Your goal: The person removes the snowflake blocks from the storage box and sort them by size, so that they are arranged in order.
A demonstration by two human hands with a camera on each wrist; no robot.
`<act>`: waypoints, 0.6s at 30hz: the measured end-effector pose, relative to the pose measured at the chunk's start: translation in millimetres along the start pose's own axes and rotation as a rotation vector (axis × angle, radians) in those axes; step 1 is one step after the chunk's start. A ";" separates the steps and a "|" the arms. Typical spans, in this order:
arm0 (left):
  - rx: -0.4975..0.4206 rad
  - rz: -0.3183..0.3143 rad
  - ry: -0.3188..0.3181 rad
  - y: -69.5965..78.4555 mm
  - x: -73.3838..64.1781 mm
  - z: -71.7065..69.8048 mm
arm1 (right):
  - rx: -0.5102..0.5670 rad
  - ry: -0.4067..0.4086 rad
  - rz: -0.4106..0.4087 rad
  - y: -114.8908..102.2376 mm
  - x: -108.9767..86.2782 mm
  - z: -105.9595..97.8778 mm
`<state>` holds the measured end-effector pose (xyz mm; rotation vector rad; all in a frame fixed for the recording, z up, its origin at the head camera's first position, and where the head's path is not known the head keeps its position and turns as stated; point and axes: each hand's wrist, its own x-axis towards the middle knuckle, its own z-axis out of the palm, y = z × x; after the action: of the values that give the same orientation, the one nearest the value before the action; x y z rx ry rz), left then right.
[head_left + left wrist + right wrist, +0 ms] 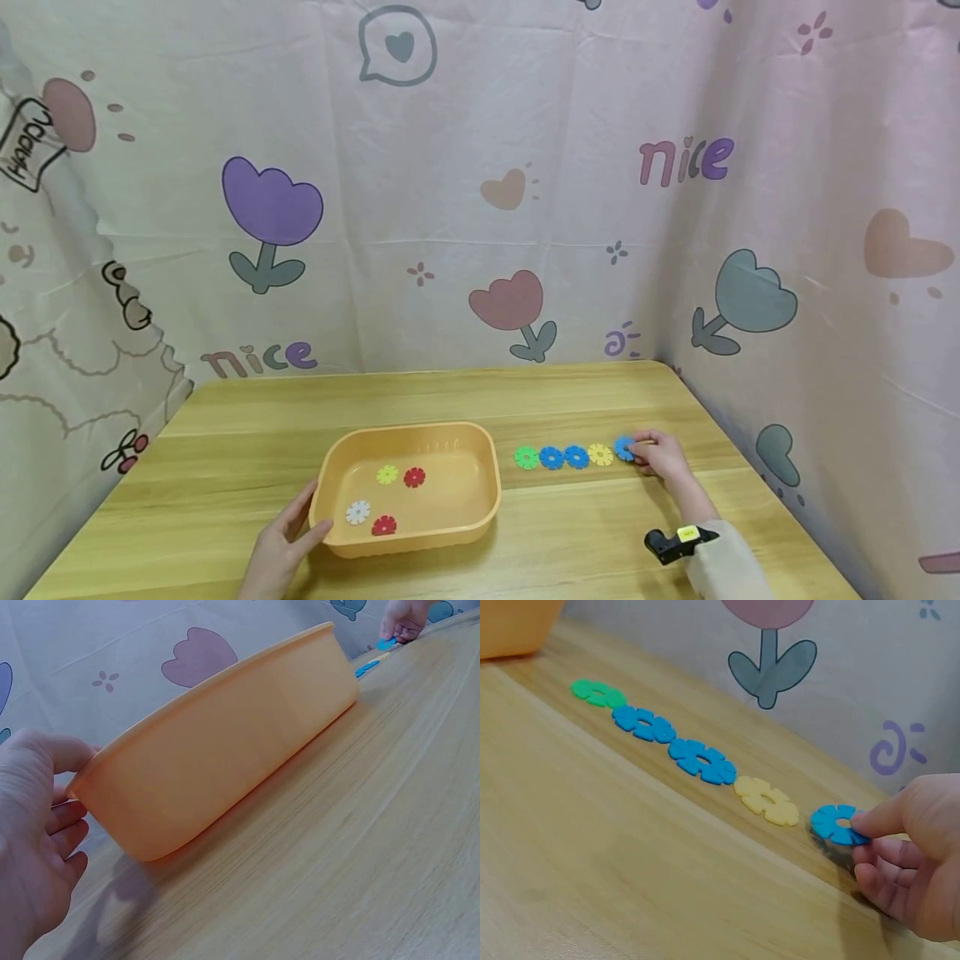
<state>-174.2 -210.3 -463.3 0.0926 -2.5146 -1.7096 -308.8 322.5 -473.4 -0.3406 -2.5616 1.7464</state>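
Observation:
My right hand (662, 456) pinches a blue notched plastic disc (832, 824) between thumb and fingers, slightly above the table at the right end of a row. To its left lie a yellow disc (766, 801), two blue discs, one of them the middle blue disc (702, 761), and a green disc (598, 693), flat and close together. With the thumb over its rim and fingers outside, my left hand (279, 542) grips the left side of an orange plastic basin (217, 742). Inside the basin lie a yellow-green disc (387, 474), a white disc (357, 512) and two red discs, one the upper red disc (414, 477).
The wooden table (585, 542) reaches back to a patterned curtain (420, 208), which also hangs along both sides. A black wrist strap mount (678, 543) sits on my right sleeve. The basin stands left of the row, a short gap from the green disc.

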 end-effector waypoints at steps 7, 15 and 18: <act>-0.015 -0.008 -0.019 1.8 0.2 0.1 | -0.190 0.046 -0.053 2.6 -0.2 3.8; -0.034 0.007 -0.018 1.3 0.9 -0.1 | -0.295 0.067 -0.089 1.3 -1.1 6.3; -0.023 0.002 -0.019 0.2 0.3 -0.6 | -0.312 0.072 -0.088 0.3 -2.7 7.4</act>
<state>-174.4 -210.8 -462.9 0.0726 -2.5068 -1.7462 -307.2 315.3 -476.2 -0.2845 -2.7480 1.2805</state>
